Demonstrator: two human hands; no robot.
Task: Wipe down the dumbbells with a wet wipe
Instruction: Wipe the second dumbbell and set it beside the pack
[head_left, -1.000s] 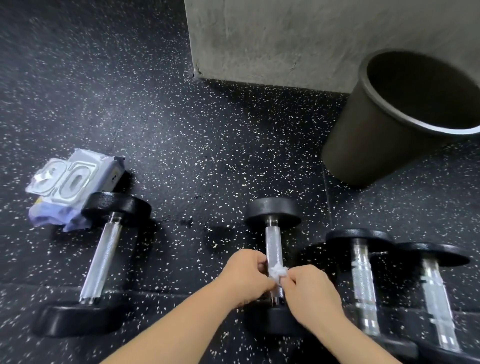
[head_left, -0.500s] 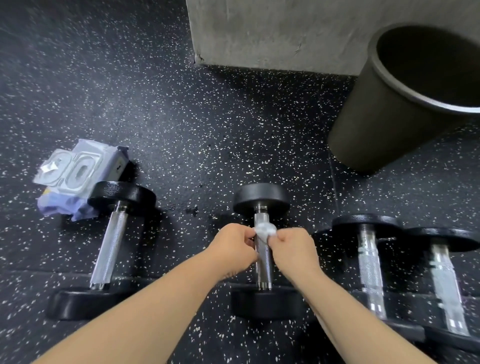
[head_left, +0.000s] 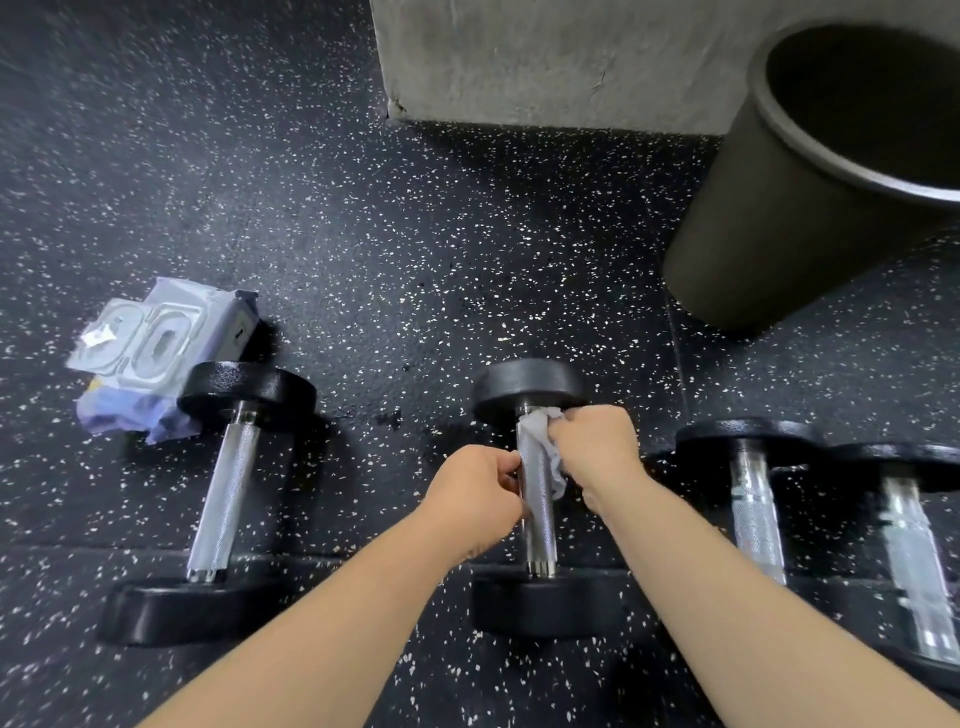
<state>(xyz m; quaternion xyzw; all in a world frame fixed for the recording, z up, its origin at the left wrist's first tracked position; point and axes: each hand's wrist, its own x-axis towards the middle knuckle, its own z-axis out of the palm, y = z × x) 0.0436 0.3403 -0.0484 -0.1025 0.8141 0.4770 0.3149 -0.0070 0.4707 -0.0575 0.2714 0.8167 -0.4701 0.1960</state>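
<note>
The right hand (head_left: 597, 452) squeezes the wet wipe (head_left: 543, 441) against the far end of the bar of the middle dumbbell (head_left: 537, 509) on the floor (head_left: 363, 260), and the left hand (head_left: 478, 493), fingers curled, seems to pinch that bar.

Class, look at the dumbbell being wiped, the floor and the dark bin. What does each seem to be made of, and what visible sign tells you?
Handle: metal, likely chromed steel; bright shine, knurled crosshatch. Head: matte black, perhaps rubber coating; dull sheen. Floor: probably rubber matting; black with pale flecks. Bin: smooth matte dark, plastic or metal, unclear.
</note>
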